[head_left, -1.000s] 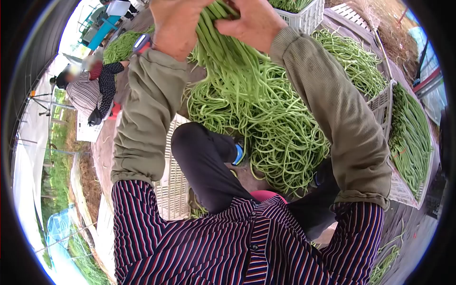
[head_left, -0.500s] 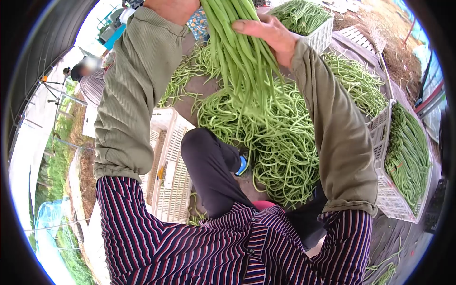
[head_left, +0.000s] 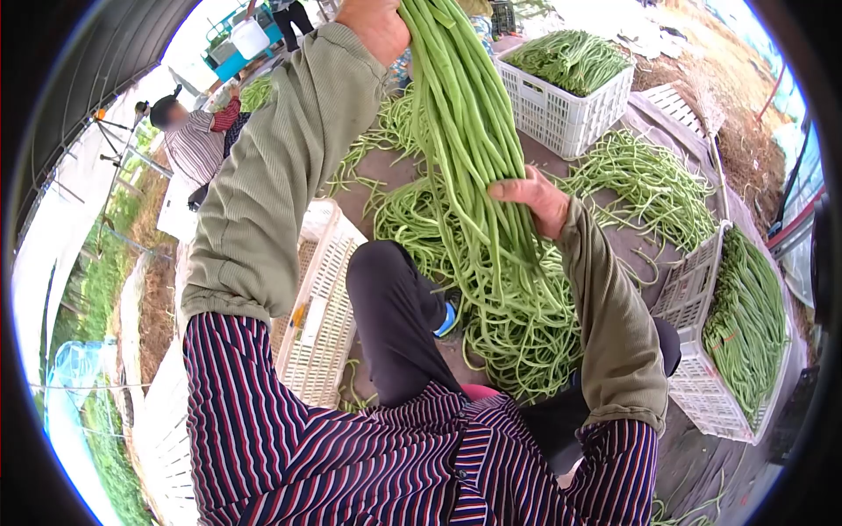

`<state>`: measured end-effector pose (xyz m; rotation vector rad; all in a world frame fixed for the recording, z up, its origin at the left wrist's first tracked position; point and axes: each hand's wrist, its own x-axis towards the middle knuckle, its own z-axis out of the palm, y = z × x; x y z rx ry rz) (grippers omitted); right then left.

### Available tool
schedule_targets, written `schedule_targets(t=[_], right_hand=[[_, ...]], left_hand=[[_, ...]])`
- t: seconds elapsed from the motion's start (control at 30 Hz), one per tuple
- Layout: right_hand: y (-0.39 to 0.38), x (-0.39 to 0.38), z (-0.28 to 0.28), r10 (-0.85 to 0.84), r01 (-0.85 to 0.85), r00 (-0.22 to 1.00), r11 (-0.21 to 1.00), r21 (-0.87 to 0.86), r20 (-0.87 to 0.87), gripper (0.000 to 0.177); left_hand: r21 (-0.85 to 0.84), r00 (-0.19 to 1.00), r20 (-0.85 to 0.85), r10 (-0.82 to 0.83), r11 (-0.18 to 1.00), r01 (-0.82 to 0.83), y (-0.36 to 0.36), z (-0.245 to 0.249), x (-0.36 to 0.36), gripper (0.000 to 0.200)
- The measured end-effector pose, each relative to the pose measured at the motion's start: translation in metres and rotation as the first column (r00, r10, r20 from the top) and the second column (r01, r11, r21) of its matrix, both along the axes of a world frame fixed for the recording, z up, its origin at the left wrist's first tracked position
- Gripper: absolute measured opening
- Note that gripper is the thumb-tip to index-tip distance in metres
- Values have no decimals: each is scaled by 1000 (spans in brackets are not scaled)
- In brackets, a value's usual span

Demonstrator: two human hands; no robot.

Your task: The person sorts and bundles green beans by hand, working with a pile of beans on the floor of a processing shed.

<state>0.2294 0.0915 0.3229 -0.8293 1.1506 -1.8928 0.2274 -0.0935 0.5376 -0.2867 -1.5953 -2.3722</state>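
A long bunch of green beans (head_left: 465, 131) hangs in front of me, held up at its top end. My left hand (head_left: 377, 26), at the top edge of the view, is closed round the upper part of the bunch, its fingers partly cut off. Lower down, my right hand (head_left: 537, 200) grips the bunch from the right side, thumb across the front. The beans' lower ends dangle over a big loose pile of green beans (head_left: 526, 333) on the ground between my legs.
An upright white crate (head_left: 320, 307) stands left of my knee. Bean-filled crates are at the back (head_left: 561, 110) and at the right (head_left: 693, 386). Loose beans (head_left: 649, 184) lie between them. A person in a striped top (head_left: 189, 145) sits at the far left; another stands behind.
My right hand has moved down along the bunch, away from the left hand. The view has tilted up and shifted, showing more of the back crate and the people.
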Motion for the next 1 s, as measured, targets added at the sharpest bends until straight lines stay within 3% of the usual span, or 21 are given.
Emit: schedule_targets(t=[0.03,0.13,0.17,0.2,0.23,0.3,0.33,0.37,0.4,0.47,0.6,0.67,0.7,0.8,0.9,1.0], right_hand=[[3,2,-4,-145,151,986,986,69,-83,54],[18,-11,-40,-90,115,985,978,172,-145,52],[20,-17,-60,-94,134,978,968,213,-186,50],[21,-16,-61,-89,113,988,976,184,-129,62],[24,-19,-59,-89,113,987,976,184,-134,62],[36,-21,-44,87,329,785,780,533,-613,81],[39,-22,-24,156,346,786,690,636,-598,97],[42,-23,-16,-80,327,852,853,406,-517,98],[45,-24,-7,-276,343,892,930,136,-359,99],[46,-25,35,-449,532,739,846,26,-502,95],[19,-13,80,-466,505,703,859,-86,-537,90],[11,-13,81,-348,332,848,937,-110,-401,76],[9,-13,76,-348,332,846,937,-111,-404,76],[3,1,52,-353,345,862,934,-88,-363,53],[-3,6,23,-312,312,905,949,-45,-291,51],[-3,16,-11,-310,338,896,940,35,-318,50]], left_hand=[[3,1000,-8,3,1000,-3,1,1,1,10],[10,995,7,99,995,-99,-5,-1,0,11],[-9,999,11,33,999,-33,-12,-7,-7,10],[-28,999,15,-35,999,35,-10,-7,-6,9],[-28,999,10,-35,999,35,-7,-9,-6,9],[-69,995,95,35,997,-29,7,-20,-7,7],[-118,991,121,58,992,-43,6,-24,-10,7],[-117,991,121,50,993,-36,6,-27,-16,7],[-142,990,93,108,985,-94,15,-28,-14,10],[-164,985,65,162,975,-150,34,-30,-8,15],[-191,994,48,101,978,-90,63,-36,7,15],[-187,995,55,79,980,-67,72,-33,19,15],[-184,996,61,68,981,-56,72,-32,21,15],[-117,994,98,47,992,-36,58,-36,15,18],[-81,992,122,34,996,-24,39,-56,8,21],[-114,977,130,170,981,-155,28,-82,2,22]])
